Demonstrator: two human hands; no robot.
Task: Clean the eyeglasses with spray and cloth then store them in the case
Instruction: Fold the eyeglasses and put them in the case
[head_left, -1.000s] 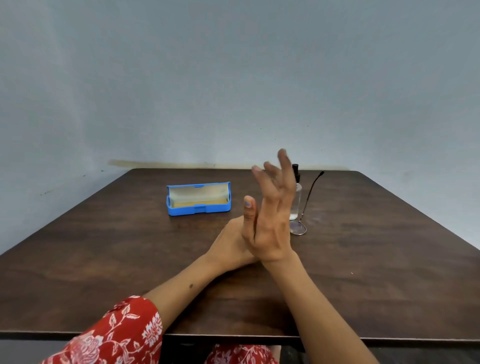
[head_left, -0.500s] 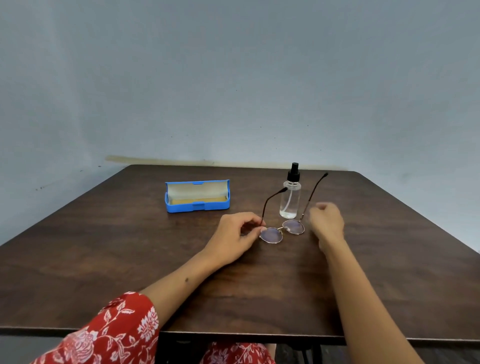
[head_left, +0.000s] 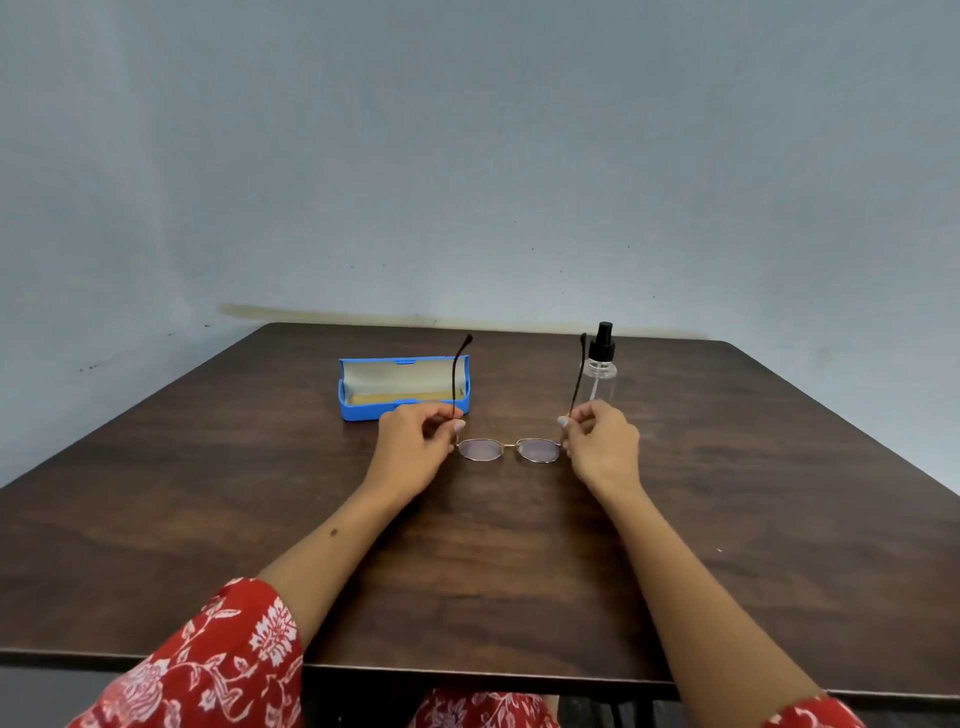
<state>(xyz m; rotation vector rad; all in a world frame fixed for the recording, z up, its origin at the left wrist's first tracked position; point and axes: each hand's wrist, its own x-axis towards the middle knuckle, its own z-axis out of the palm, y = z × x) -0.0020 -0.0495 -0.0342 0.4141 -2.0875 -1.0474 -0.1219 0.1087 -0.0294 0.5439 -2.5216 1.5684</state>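
Thin gold-rimmed eyeglasses (head_left: 509, 450) are held lens-down just above the dark wooden table (head_left: 208, 519), with both dark temple arms pointing up and away. My left hand (head_left: 415, 441) pinches the left temple near its hinge. My right hand (head_left: 602, 441) pinches the right temple near its hinge. An open blue glasses case (head_left: 402, 387) with a pale lining stands behind my left hand. A clear spray bottle (head_left: 601, 369) with a black pump top stands upright behind my right hand. No cloth shows apart from a tan layer in the case bottom.
A grey wall rises directly behind the table's far edge. Red floral sleeves sit at the near edge of the table.
My right hand came down from being raised and took the right temple. Both hands have spread apart, and the glasses now face me squarely with the temples unfolded.
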